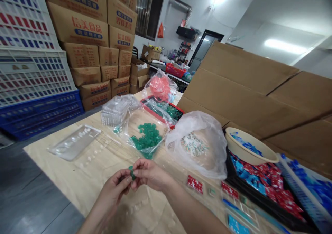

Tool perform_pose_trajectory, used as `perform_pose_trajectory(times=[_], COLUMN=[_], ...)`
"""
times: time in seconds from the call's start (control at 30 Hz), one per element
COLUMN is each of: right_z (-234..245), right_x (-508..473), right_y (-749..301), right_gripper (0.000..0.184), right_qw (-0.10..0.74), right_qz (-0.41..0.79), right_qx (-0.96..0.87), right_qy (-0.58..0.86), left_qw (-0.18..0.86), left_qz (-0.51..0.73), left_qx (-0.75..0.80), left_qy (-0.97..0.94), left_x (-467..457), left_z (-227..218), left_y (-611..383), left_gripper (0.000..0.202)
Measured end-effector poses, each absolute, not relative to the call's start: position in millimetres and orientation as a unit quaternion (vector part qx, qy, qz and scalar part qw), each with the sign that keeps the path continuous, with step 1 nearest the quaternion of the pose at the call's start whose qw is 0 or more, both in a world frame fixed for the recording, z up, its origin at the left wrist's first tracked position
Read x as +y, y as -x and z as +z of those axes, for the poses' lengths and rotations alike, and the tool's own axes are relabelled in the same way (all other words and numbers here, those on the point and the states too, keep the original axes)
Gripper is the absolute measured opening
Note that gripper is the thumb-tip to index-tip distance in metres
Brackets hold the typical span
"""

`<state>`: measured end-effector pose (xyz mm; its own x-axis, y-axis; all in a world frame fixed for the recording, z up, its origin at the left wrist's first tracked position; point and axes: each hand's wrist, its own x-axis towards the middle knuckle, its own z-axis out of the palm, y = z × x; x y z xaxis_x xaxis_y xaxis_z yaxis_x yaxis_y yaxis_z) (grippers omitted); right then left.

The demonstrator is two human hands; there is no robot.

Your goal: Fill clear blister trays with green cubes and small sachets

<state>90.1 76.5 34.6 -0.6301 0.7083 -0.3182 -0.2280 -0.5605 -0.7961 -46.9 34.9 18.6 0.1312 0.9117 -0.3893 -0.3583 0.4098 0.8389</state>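
Both of my hands meet low in the middle of the head view, above a pale wooden table (77,178). My left hand (115,187) and my right hand (150,174) pinch a small green piece (132,172) between their fingertips. Just beyond them lies a clear bag of several green pieces (146,139). A clear plastic blister tray (74,142) lies flat to the left of the hands.
A large clear bag (199,142), a beige bowl (249,147) and a black tray of red and blue packets (261,182) sit to the right. A stack of clear trays (116,111) and a red tray (163,111) lie farther back. Cardboard boxes (88,30) and crates (31,71) stand at left.
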Motion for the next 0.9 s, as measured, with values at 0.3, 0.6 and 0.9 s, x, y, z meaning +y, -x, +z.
perform_pose_trajectory(times=[0.3, 0.6, 0.9], right_z=[39, 24, 12], right_x=[70, 58, 36], right_y=[-96, -91, -93], right_gripper=[0.032, 0.030, 0.017], right_qw=[0.262, 0.317, 0.303], right_qz=[0.816, 0.756, 0.472], right_qx=[-0.405, -0.434, -0.724], right_qy=[0.319, 0.373, 0.401], left_qw=[0.783, 0.793, 0.686], left_qz=[0.428, 0.505, 0.496], left_qx=[0.357, 0.314, 0.495], left_qy=[-0.276, -0.135, -0.197], left_x=[25, 18, 2], left_z=[21, 14, -7], left_y=[47, 50, 40], left_gripper=[0.026, 0.018, 0.028])
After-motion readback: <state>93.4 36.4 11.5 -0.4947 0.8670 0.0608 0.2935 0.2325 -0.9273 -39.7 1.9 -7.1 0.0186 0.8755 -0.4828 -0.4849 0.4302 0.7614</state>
